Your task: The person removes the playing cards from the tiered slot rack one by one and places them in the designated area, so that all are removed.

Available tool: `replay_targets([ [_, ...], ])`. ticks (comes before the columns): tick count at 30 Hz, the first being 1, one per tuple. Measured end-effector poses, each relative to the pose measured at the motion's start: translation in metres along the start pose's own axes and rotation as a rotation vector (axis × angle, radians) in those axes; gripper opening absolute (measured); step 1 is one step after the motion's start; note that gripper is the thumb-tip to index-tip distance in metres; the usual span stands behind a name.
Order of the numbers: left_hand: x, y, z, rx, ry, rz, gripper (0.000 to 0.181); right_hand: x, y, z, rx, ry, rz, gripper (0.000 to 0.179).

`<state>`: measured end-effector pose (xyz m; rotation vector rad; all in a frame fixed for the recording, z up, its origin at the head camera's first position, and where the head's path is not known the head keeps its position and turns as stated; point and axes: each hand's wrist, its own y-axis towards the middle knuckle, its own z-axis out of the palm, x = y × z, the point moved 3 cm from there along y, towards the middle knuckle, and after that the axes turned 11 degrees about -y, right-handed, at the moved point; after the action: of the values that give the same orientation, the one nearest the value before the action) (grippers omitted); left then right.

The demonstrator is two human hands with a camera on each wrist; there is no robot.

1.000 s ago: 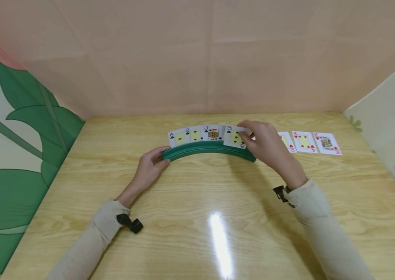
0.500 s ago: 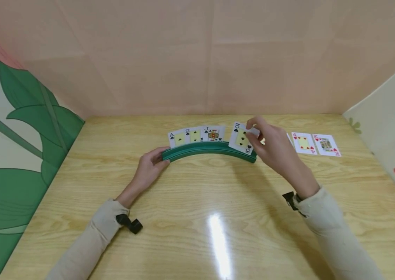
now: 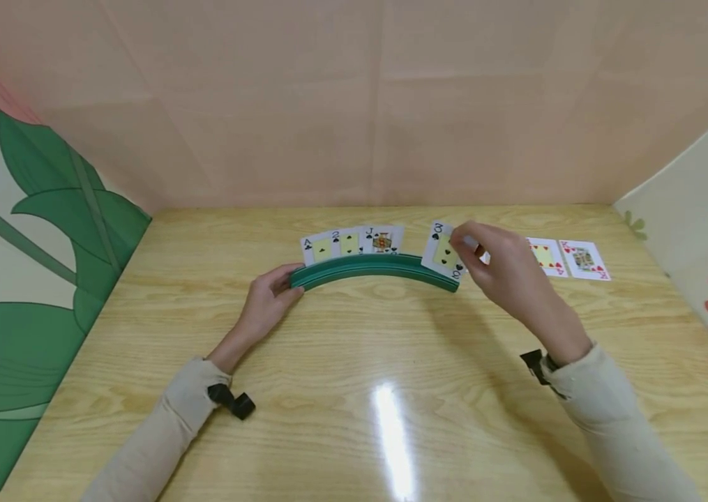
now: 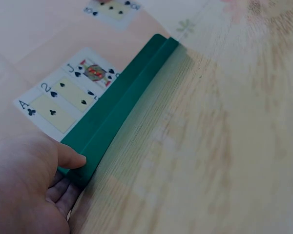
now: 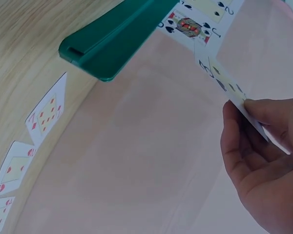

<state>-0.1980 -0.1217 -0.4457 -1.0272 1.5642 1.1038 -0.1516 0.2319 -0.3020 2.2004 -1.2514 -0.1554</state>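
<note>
My left hand (image 3: 266, 300) grips the left end of a curved green card holder (image 3: 360, 265), its thumb (image 4: 71, 157) on the front in the left wrist view. In the holder's slot stand an ace of clubs (image 3: 322, 249), a two of spades (image 3: 349, 242) and a jack of spades (image 3: 382, 240), side by side and overlapping. Above the holder's right end, my right hand (image 3: 507, 272) pinches a spade number card (image 3: 438, 251), tilted, its number too small to read surely. A white edge (image 5: 278, 141) shows beyond that hand's thumb in the right wrist view; I cannot tell whether it is another card.
On the wooden table (image 3: 328, 404), right of the holder, lies a row of red cards: a seven of diamonds (image 5: 46, 112), a two of hearts (image 5: 13, 168), a four of hearts (image 3: 545, 256) and a king of hearts (image 3: 584, 259). A pinkish wall covering (image 3: 266, 104) rises behind.
My right hand has moved right with the spade card, away from the jack and along the holder, and the card has tilted. The left hand and the holder stay in place.
</note>
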Motion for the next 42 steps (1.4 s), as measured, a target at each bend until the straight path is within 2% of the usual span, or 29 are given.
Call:
replay_targets([
  [8, 0.002, 0.001, -0.001, -0.001, -0.002, 0.001, 0.039, -0.015, -0.012, -0.005, 0.018, -0.028, 0.053, 0.017],
  [17, 0.003, 0.002, -0.001, -0.003, -0.008, 0.007, 0.039, -0.035, -0.017, -0.014, 0.131, -0.06, 0.183, 0.028],
  [22, 0.004, 0.003, 0.001, 0.007, -0.012, 0.018, 0.039, -0.049, -0.022, -0.014, 0.116, -0.044, 0.188, 0.027],
  [25, 0.004, 0.003, 0.002, 0.015, -0.013, 0.021, 0.039, -0.057, -0.025, -0.013, 0.1, -0.031, 0.196, 0.027],
  [29, 0.005, 0.002, 0.001, 0.015, -0.016, 0.02, 0.039, -0.064, -0.029, -0.009, 0.119, -0.018, 0.217, 0.022],
  [35, 0.006, 0.003, 0.001, 0.014, -0.024, 0.012, 0.039, -0.074, -0.035, 0.001, 0.187, -0.002, 0.279, 0.017],
  [38, 0.006, 0.003, 0.002, 0.016, -0.028, 0.005, 0.04, -0.079, -0.04, 0.008, 0.22, 0.001, 0.283, 0.016],
  [40, -0.001, 0.001, 0.003, 0.019, -0.025, -0.009, 0.04, -0.081, -0.043, 0.013, 0.25, 0.009, 0.278, 0.015],
  [42, -0.001, 0.001, 0.002, 0.017, -0.019, -0.011, 0.04, -0.084, -0.047, 0.017, 0.279, 0.017, 0.273, 0.016],
])
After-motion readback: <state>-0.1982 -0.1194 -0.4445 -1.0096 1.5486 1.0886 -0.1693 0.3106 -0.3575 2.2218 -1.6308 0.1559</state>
